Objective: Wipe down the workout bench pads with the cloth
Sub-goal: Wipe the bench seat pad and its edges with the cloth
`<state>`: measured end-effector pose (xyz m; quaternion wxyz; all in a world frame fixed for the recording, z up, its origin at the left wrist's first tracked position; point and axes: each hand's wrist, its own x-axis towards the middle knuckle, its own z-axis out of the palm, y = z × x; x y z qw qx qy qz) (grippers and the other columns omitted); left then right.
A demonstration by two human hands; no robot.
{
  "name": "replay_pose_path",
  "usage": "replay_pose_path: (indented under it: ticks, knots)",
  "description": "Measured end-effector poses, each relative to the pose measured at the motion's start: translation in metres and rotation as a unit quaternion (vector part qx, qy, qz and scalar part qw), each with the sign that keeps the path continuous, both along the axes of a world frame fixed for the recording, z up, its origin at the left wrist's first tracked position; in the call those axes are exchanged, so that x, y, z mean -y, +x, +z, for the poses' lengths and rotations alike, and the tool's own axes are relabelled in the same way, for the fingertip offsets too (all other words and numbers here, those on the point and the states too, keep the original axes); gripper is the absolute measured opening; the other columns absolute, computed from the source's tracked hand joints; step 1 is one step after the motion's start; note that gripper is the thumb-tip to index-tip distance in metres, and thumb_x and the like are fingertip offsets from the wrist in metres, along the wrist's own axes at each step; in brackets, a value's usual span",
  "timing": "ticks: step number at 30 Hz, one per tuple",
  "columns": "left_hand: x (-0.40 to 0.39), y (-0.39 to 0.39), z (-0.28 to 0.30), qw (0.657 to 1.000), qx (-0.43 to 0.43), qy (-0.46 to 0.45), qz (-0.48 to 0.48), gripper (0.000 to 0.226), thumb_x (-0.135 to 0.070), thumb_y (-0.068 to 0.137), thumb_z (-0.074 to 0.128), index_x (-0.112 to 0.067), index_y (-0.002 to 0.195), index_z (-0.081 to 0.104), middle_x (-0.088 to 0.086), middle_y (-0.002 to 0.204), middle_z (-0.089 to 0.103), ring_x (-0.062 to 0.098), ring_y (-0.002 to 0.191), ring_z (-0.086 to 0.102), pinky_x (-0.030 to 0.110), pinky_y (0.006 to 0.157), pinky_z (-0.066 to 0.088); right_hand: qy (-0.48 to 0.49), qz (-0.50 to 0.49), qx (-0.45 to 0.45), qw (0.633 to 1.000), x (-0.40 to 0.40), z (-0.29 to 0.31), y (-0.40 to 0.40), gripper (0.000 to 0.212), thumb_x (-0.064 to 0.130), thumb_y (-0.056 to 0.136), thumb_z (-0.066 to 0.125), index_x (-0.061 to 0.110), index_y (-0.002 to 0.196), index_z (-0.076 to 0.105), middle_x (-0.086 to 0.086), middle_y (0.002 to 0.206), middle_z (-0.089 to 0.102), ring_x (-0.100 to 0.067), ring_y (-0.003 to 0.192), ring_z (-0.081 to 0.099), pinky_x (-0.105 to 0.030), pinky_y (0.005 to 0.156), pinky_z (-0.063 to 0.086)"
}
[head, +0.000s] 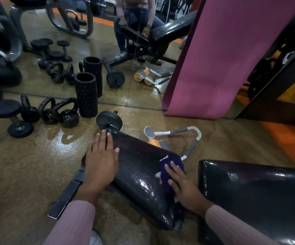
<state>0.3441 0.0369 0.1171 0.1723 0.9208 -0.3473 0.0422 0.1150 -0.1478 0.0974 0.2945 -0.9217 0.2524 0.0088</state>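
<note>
While my left hand (100,161) lies flat on the seat pad (139,174), my right hand (182,188) presses the blue cloth (169,167) at its right edge — unwiped pad stretches leftward.

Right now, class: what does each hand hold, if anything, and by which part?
The right hand presses the dark blue cloth flat onto the seat pad, fingers over its top. The left hand holds nothing; it rests flat on the pad's left edge.
</note>
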Motion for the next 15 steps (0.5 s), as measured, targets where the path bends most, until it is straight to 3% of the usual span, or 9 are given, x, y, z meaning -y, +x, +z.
replay_pose_path:
  ticks: [3,6,12,15]
  knots:
    - [0.001,-0.002,0.000,1.000,0.002,0.003,0.005,0.056,-0.032,0.100,0.024,0.001,0.144,0.029,0.022,0.151,0.027,0.035,0.140,0.025,0.050,0.112,0.026,0.007,-0.109,-0.036,0.993,0.018,0.003,0.031,0.048,0.026,0.103,0.036,0.034,0.148,0.022,0.002,0.160,0.011,-0.021,0.147,0.012,-0.037,0.118,0.013]
    - [0.005,-0.005,0.003,1.000,0.001,0.015,0.023,0.063,-0.036,0.095,0.017,0.003,0.142,0.033,0.023,0.149,0.032,0.037,0.138,0.029,0.051,0.109,0.028,-0.008,-0.109,-0.081,0.991,0.010,0.023,0.072,0.049,0.019,0.104,0.029,0.023,0.152,0.016,-0.004,0.161,0.006,-0.023,0.148,0.004,-0.033,0.116,0.005]
    - [0.005,-0.005,0.001,0.999,0.003,0.014,0.029,0.062,-0.036,0.095,0.018,0.001,0.143,0.032,0.021,0.149,0.032,0.036,0.138,0.029,0.051,0.109,0.029,-0.011,0.048,0.020,0.999,-0.026,0.011,0.028,0.050,0.026,0.103,0.034,0.039,0.149,0.018,0.018,0.158,0.000,-0.006,0.146,-0.009,-0.023,0.112,-0.004]
    - [0.004,-0.003,0.000,1.000,0.006,0.009,0.020,0.062,-0.037,0.095,0.018,0.000,0.143,0.033,0.021,0.149,0.033,0.036,0.137,0.030,0.051,0.109,0.029,0.031,-0.013,0.031,0.999,0.001,0.001,0.002,0.047,0.026,0.102,0.039,0.044,0.141,0.022,0.020,0.156,0.005,-0.007,0.146,-0.001,-0.022,0.114,0.000]
